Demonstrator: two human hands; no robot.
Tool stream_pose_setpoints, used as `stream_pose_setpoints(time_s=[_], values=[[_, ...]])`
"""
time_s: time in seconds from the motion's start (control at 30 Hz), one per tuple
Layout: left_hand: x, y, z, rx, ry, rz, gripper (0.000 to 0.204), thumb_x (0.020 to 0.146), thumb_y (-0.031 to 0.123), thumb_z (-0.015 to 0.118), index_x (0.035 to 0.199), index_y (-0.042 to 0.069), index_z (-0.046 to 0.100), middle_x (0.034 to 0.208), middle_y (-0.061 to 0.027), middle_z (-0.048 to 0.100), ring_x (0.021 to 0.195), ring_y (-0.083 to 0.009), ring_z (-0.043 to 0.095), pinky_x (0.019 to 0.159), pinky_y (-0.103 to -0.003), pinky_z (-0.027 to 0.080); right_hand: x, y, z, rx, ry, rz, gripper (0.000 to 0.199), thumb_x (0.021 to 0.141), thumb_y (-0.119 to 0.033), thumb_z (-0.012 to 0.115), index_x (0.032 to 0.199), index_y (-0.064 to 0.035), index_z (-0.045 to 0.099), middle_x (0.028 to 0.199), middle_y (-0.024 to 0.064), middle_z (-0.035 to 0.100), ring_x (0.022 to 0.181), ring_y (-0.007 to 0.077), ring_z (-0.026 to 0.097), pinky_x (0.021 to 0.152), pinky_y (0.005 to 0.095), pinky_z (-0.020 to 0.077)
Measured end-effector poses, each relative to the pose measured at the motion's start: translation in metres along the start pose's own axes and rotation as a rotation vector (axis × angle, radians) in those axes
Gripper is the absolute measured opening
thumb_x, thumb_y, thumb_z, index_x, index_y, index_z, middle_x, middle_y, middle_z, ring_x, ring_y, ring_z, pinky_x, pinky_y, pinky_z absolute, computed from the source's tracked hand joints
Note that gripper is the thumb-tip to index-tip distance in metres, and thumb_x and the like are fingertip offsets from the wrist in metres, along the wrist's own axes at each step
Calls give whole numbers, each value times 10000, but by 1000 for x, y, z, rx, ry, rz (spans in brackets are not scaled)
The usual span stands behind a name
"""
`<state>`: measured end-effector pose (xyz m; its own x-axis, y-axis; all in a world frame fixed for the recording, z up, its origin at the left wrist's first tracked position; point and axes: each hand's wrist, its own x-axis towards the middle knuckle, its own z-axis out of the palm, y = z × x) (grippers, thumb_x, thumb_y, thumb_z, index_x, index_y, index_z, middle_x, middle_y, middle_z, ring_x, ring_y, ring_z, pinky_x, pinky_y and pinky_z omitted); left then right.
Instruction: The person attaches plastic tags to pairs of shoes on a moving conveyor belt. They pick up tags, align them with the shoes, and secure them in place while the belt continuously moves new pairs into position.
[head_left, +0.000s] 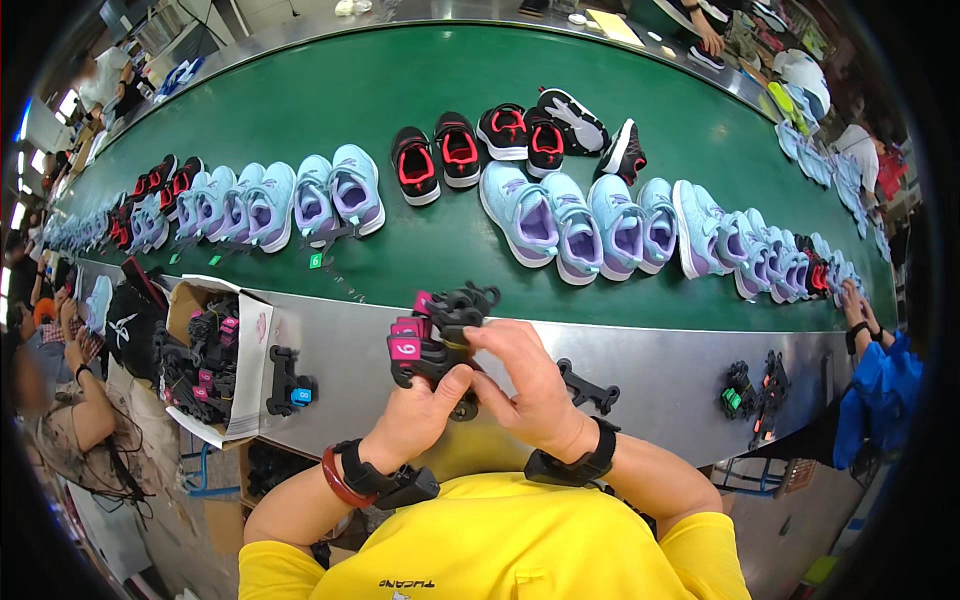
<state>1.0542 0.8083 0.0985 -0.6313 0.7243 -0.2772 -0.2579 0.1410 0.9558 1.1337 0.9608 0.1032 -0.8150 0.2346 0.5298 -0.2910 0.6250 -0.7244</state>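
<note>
The lower part of the black clips (440,340) is covered by the left hand (415,410) and right hand (530,385). The contents of the box (215,365) are too tangled to be counted. The far shoes (90,228) at the left rim are blurred, perhaps in pairs. A co-worker's sleeve (880,385) is cut off at the right edge.

Both hands, left hand (420,405) and right hand (528,385), hold a bunch of black plastic hangers (440,340) with pink tags, seemingly elastic-bound, above the steel surface (650,365) beside the green conveyor (450,235).
</note>
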Motion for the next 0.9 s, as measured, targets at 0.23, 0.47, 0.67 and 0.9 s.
stream_pose_setpoints(time_s=[0.23, 0.47, 0.67, 0.9], values=[[-1, 9, 5, -351, -28, -149, 234, 899, 127, 714, 1087, 32, 614, 902, -33, 659, 713, -141, 649, 658, -298, 539, -18, 12, -26, 793, -222, 384, 362, 884, 28, 636, 1202, -42, 478, 1023, 55, 558, 935, 145, 565, 853, 320, 466], [3, 13, 9, -114, -8, -161, 441, 804, 85, 803, 1179, 27, 577, 888, -27, 653, 691, -111, 627, 609, -248, 522, 9, 5, -48, 834, -204, 538, 361, 930, 43, 540, 1268, -16, 426, 1164, 95, 602, 1053, 126, 589, 905, 289, 484], [-3, 1, 17, 286, -233, 290, 567, 752, 48, 839, 1241, 7, 555, 983, -38, 673, 848, -95, 630, 766, -253, 537, -2, 24, -69, 992, 134, 979, 365, 932, 0, 540, 1272, -67, 425, 1026, 90, 679, 612, 50, 505, 615, 243, 441], [1, -15, 32, 65, -546, -242, 582, 661, 84, 899, 1159, -20, 617, 1045, -76, 693, 919, -161, 657, 853, -295, 522, -46, 3, -100, 709, -134, 563, 220, 914, -4, 511, 1116, -87, 541, 908, 9, 597, 750, 95, 548, 659, 251, 462]])
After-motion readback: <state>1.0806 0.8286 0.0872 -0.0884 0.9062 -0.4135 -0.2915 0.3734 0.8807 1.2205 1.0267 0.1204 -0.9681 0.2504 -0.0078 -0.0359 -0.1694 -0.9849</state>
